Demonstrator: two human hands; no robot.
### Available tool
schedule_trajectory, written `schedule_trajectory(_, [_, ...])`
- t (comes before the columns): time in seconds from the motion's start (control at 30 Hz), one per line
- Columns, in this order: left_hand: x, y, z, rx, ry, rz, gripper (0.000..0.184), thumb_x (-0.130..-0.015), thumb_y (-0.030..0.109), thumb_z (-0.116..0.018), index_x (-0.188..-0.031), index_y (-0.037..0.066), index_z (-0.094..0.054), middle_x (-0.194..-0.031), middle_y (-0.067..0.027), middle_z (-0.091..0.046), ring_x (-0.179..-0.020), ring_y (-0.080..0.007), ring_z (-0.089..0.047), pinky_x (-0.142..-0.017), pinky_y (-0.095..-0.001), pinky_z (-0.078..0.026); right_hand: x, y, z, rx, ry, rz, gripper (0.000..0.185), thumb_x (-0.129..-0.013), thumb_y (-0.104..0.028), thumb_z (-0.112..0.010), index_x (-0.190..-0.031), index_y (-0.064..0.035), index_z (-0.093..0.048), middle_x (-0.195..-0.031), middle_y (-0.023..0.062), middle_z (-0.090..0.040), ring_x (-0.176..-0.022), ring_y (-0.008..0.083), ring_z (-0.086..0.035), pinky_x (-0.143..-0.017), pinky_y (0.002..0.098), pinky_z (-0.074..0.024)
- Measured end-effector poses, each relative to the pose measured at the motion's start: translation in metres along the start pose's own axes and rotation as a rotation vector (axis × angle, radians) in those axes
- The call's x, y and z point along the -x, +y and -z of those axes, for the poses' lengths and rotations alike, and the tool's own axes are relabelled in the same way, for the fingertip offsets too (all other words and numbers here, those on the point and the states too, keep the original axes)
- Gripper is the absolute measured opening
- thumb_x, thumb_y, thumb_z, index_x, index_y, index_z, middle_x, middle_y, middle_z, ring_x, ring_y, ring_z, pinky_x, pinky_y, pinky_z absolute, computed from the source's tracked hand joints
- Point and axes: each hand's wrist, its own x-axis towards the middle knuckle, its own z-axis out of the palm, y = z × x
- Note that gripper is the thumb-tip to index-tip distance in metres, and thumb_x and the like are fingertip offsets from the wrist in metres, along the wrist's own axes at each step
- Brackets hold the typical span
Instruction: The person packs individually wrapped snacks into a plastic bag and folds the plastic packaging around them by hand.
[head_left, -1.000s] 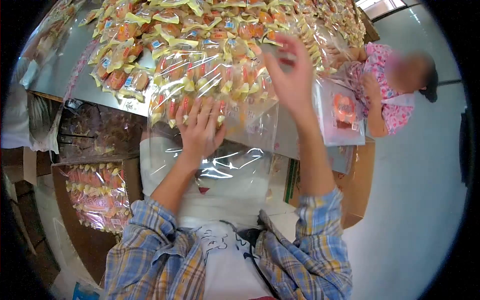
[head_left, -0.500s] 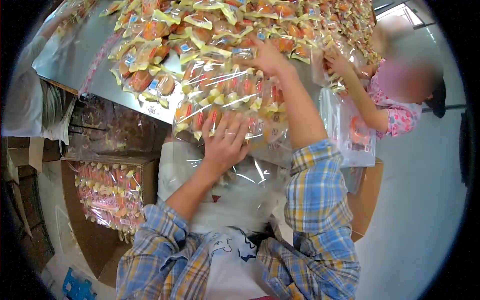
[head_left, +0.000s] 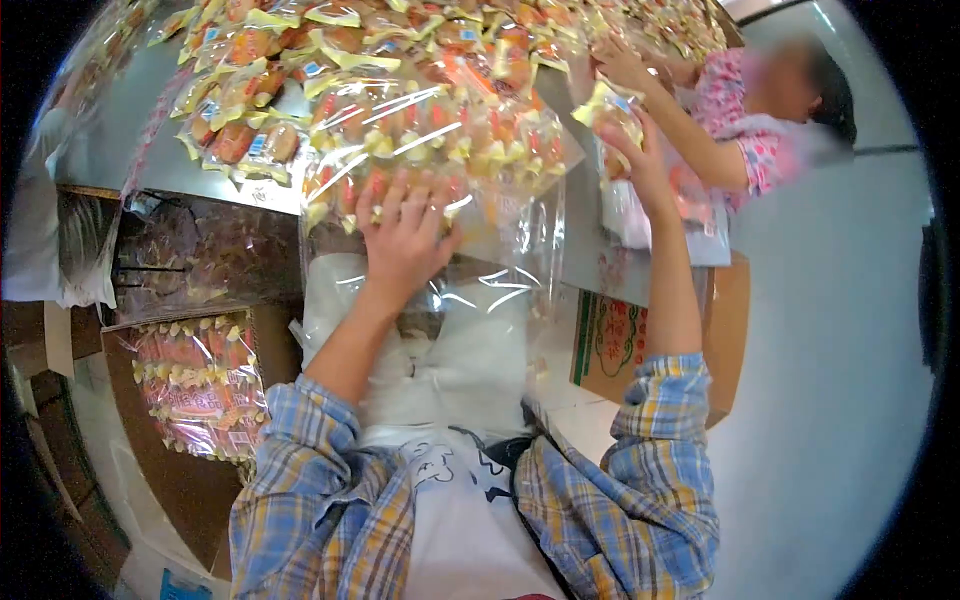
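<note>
In the head view, the right hand (head_left: 642, 160), which half a second ago reached over the pile with no packet visible in it, has drawn back to the right and now pinches a yellow-ended snack packet (head_left: 613, 128) between thumb and fingers, beside the clear plastic bag (head_left: 536, 235). The left hand (head_left: 408, 235) matches the earlier frame — laid flat, fingers slightly spread, over the packets lined up inside that bag. The bag rests on the counter (head_left: 200, 180), its loose end hanging over the person's lap. A printed cardboard box (head_left: 608, 335), earlier hidden behind the right sleeve, shows below the forearm. The grey counter carries a broad heap of snack packets (head_left: 335, 40) at the far side. At right a co-worker's hand (head_left: 620, 65) is near the heap — a pink patterned sleeve behind it. Down left, an open carton (head_left: 150, 480) holds a filled bag (head_left: 200, 385); pale floor (head_left: 820, 400) stretches away at right.
</note>
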Motion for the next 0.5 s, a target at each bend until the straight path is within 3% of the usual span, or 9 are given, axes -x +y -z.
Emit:
schedule_trajectory(0.03, [-0.001, 0.0, 0.002, -0.009, -0.003, -0.007, 0.051, -0.084, 0.038, -0.076, -0.13, 0.016, -0.072, -0.138, -0.0045, -0.065, -0.139, -0.0258, -0.05, -0.122, -0.0548, -0.022, 0.025, 0.01, 0.01, -0.032, 0.0, -0.055, 0.071, -0.092, -0.048, -0.076, -0.144, -0.0054, -0.055, -0.126, 0.0073, -0.066, -0.095, 0.0128, -0.066, -0.079, 0.0299, -0.0536])
schedule_trajectory(0.1, [-0.002, 0.002, 0.004, -0.02, -0.014, -0.007, 0.05, -0.086, 0.04, -0.073, -0.129, 0.016, -0.072, -0.137, -0.0041, -0.066, -0.137, -0.0252, -0.05, -0.122, -0.0539, -0.022, 0.068, 0.027, 0.024, -0.003, -0.06, -0.162, 0.07, -0.096, -0.052, -0.071, -0.146, -0.0048, -0.055, -0.13, 0.0085, -0.065, -0.098, 0.0126, -0.066, -0.085, 0.0296, -0.0525])
schedule_trajectory(0.17, [0.0, -0.002, 0.0, -0.027, -0.009, -0.03, 0.053, -0.084, 0.042, -0.074, -0.131, 0.018, -0.071, -0.137, -0.003, -0.066, -0.137, -0.0243, -0.05, -0.122, -0.0526, -0.02, 0.096, 0.04, 0.018, -0.089, 0.004, -0.18, 0.071, -0.096, -0.055, -0.071, -0.14, -0.0019, -0.057, -0.116, 0.0081, -0.068, -0.092, 0.0122, -0.066, -0.08, 0.0287, -0.0525])
schedule_trajectory(0.27, [-0.003, 0.001, 0.001, -0.047, -0.035, -0.021, 0.056, -0.081, 0.044, -0.076, -0.13, 0.019, -0.071, -0.137, -0.0009, -0.065, -0.137, -0.0234, -0.05, -0.121, -0.0521, -0.017, 0.115, 0.035, 0.011, -0.221, 0.012, -0.307, 0.07, -0.102, -0.064, -0.055, -0.13, -0.001, -0.063, -0.09, 0.0033, -0.068, -0.073, 0.0114, -0.064, -0.064, 0.0271, -0.0509])
schedule_trajectory(0.33, [0.0, -0.001, 0.002, -0.056, -0.061, -0.028, 0.057, -0.079, 0.044, -0.077, -0.13, 0.02, -0.071, -0.137, 0.0005, -0.064, -0.137, -0.0228, -0.049, -0.121, -0.0521, -0.016, 0.119, 0.031, 0.009, -0.491, -0.014, -0.444, 0.07, -0.105, -0.068, -0.046, -0.124, -0.0034, -0.065, -0.085, 0.0022, -0.067, -0.067, 0.0115, -0.063, -0.059, 0.0273, -0.0497])
schedule_trajectory(0.37, [0.001, -0.002, 0.001, -0.048, -0.063, -0.033, 0.058, -0.078, 0.045, -0.078, -0.13, 0.02, -0.07, -0.136, 0.0012, -0.064, -0.137, -0.0224, -0.049, -0.121, -0.0521, -0.015, 0.121, 0.029, 0.012, -0.455, -0.025, -0.506, 0.071, -0.107, -0.069, -0.036, -0.116, -0.0054, -0.067, -0.086, 0.0033, -0.068, -0.068, 0.011, -0.063, -0.058, 0.0269, -0.049])
schedule_trajectory(0.47, [0.001, -0.004, -0.001, -0.034, -0.036, -0.039, 0.06, -0.076, 0.044, -0.078, -0.131, 0.021, -0.069, -0.135, 0.003, -0.064, -0.138, -0.0204, -0.05, -0.121, -0.0514, -0.015, 0.131, 0.036, 0.004, -0.327, 0.007, -0.463, 0.071, -0.106, -0.069, -0.038, -0.115, -0.0053, -0.067, -0.087, 0.0034, -0.069, -0.069, 0.011, -0.063, -0.059, 0.0274, -0.0494])
schedule_trajectory(0.5, [0.001, -0.005, -0.001, -0.025, -0.038, -0.041, 0.06, -0.076, 0.044, -0.078, -0.131, 0.022, -0.069, -0.135, 0.003, -0.064, -0.138, -0.0202, -0.05, -0.121, -0.0513, -0.015, 0.134, 0.034, 0.012, -0.284, -0.062, -0.527, 0.076, -0.102, -0.076, -0.04, -0.125, -0.0066, -0.063, -0.094, 0.0064, -0.072, -0.075, 0.0155, -0.069, -0.063, 0.0321, -0.0549])
